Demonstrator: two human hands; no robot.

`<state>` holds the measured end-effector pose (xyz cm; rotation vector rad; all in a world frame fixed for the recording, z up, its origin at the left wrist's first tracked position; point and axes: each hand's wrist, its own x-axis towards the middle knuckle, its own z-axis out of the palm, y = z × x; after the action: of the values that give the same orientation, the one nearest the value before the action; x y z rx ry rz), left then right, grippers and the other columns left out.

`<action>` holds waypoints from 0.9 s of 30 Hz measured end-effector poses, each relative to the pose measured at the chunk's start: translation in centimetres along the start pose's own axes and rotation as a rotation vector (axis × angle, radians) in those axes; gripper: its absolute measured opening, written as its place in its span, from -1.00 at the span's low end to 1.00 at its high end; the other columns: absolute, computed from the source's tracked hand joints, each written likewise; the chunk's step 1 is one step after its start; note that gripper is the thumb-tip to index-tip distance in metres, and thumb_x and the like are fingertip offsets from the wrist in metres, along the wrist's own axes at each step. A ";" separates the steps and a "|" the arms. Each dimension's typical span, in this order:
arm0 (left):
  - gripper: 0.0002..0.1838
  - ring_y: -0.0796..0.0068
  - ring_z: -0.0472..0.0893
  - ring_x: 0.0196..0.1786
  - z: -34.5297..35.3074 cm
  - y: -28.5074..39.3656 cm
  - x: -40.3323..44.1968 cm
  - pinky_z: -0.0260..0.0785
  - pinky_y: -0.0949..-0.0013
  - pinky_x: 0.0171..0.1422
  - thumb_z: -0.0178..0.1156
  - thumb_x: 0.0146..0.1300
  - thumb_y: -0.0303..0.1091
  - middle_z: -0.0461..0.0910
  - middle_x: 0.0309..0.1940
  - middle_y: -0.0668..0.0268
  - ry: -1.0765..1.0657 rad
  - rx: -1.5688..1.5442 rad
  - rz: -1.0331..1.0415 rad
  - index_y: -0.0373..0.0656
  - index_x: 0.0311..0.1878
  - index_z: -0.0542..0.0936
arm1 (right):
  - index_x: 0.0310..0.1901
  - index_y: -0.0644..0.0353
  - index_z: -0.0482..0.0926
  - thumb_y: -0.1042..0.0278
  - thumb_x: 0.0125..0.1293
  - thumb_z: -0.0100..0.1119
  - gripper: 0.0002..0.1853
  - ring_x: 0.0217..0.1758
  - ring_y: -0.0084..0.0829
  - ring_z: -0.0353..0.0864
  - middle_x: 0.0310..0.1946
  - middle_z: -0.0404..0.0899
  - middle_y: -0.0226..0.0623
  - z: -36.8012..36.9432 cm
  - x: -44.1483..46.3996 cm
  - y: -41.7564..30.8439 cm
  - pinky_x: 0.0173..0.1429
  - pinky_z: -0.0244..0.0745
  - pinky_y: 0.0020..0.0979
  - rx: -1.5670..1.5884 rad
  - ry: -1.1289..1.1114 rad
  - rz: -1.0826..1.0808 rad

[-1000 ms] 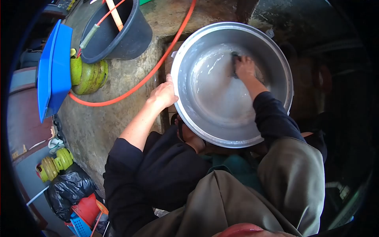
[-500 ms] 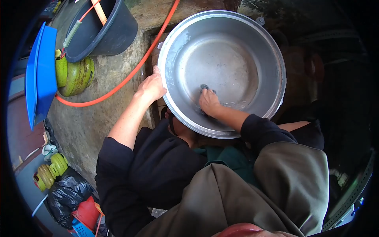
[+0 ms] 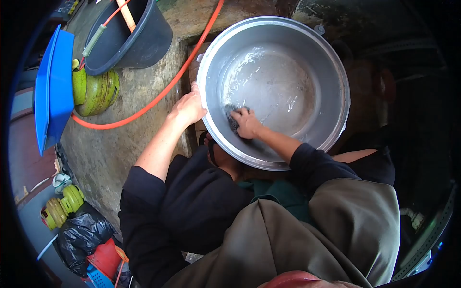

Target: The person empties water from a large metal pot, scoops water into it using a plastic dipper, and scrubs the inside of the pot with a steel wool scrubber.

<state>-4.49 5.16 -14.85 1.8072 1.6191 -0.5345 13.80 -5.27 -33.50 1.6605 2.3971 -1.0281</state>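
Note:
A large round metal pot (image 3: 331,96) lies in front of me with its opening toward me and some water on its bottom. My left hand (image 3: 188,107) grips the pot's left rim, the thumb and fingers against the edge. Inside the pot, my right hand (image 3: 246,123) presses a dark scouring pad (image 3: 232,120) to the lower left, where the bottom meets the wall. Part of the pad is hidden under the fingers.
An orange hose (image 3: 161,97) curves over the concrete floor left of the pot. Beyond it are a dark tub (image 3: 156,45), a green gas cylinder (image 3: 102,92) and a blue plastic container (image 3: 60,89). A black bag (image 3: 85,233) lies at lower left.
My right hand has swept with the pad from the pot's upper right to its lower left. My left hand has stayed on the rim. The whole view has shifted slightly.

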 end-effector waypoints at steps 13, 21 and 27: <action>0.03 0.06 0.57 0.04 0.2 0.2 -0.1 0.41 0.23 0.16 0.27 0.03 -0.37 0.54 -0.09 -0.20 0.009 0.017 -0.010 -0.56 0.36 -0.22 | 0.12 0.34 0.32 0.47 0.03 0.16 -0.45 0.13 -0.01 0.34 -0.02 0.37 0.13 -12.0 10.3 -3.8 0.25 0.29 -0.23 0.732 0.771 -0.088; 0.02 0.02 0.59 0.00 0.4 0.0 0.2 0.44 0.19 0.12 0.26 0.04 -0.38 0.56 -0.14 -0.19 0.017 0.031 0.007 -0.54 0.36 -0.23 | 0.21 0.21 0.39 0.38 0.15 0.11 -0.48 0.13 0.13 0.35 0.09 0.31 0.20 -8.4 6.2 -6.2 0.27 0.29 -0.14 0.587 0.710 -0.226; 0.06 0.05 0.57 0.03 0.2 0.0 0.3 0.41 0.25 0.15 0.30 0.03 -0.33 0.55 -0.09 -0.17 0.012 0.043 0.007 -0.54 0.37 -0.24 | 0.19 0.13 0.42 0.32 0.16 0.09 -0.51 0.13 0.21 0.32 0.10 0.28 0.21 -11.3 9.7 -5.4 0.25 0.30 -0.04 0.554 0.732 -0.153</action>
<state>-4.39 5.22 -15.22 1.8496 1.6202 -0.5609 8.70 7.62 -25.92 2.4120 2.8792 -1.3969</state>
